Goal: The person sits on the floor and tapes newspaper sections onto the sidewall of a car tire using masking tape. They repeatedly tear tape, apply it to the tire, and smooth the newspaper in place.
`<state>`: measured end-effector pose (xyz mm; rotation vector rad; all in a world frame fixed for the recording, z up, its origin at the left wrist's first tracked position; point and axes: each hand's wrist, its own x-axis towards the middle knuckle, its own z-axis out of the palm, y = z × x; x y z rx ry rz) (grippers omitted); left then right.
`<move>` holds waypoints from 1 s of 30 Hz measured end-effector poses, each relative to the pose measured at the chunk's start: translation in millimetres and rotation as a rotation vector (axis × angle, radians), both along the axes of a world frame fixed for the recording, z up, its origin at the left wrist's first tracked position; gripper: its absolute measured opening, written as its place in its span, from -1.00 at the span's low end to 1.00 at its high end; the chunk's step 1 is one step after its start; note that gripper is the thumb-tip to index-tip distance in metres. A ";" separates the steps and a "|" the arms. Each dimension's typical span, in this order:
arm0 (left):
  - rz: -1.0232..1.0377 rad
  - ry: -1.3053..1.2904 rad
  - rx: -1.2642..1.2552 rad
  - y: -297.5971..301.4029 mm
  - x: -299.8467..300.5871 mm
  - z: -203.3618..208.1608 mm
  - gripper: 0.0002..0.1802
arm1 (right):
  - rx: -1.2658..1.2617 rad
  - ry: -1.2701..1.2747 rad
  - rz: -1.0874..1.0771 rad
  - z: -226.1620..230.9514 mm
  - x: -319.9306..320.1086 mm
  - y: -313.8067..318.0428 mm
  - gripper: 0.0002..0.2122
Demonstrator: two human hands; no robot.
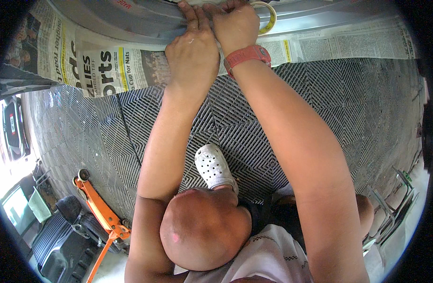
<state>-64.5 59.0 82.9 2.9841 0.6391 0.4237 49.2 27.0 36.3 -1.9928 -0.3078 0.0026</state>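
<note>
1. Left hand [192, 54]: grip closed flat, fingers pressing the top edge of the newspaper [117, 68] against the grey car panel [131, 21].
2. Right hand [235, 23]: grip closed, fingertips pinching the same paper edge, just beside the left hand; a red wristband [247, 55] sits on its wrist.
3. A roll of masking tape [268, 16] rests touching the right hand, on the panel.
4. The newspaper hangs below the panel, above the grey grid floor [344, 108].
5. An orange floor jack [101, 212] lies well apart, lower left.

The newspaper [131, 66] lies flat along the lower edge of the grey car body [131, 21]. A roll of masking tape [268, 16], pale yellow, sits around the right fingers.
</note>
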 end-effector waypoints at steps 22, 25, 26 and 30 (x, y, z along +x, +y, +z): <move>-0.091 -0.011 0.069 6.8 4.4 -10.3 -0.27 | -0.177 -0.224 0.035 -18.4 -2.0 -45.6 -0.69; -0.042 0.051 0.109 5.9 12.0 -13.1 -0.29 | -0.165 -0.238 0.060 -13.8 4.6 -45.6 -0.67; -0.043 0.058 0.122 5.6 12.0 -13.4 -0.29 | -0.139 -0.175 0.071 -11.5 5.0 -45.6 -0.67; -0.047 0.095 0.156 5.1 13.2 -12.9 -0.29 | -0.135 -0.104 0.051 -2.9 4.8 -43.1 -0.67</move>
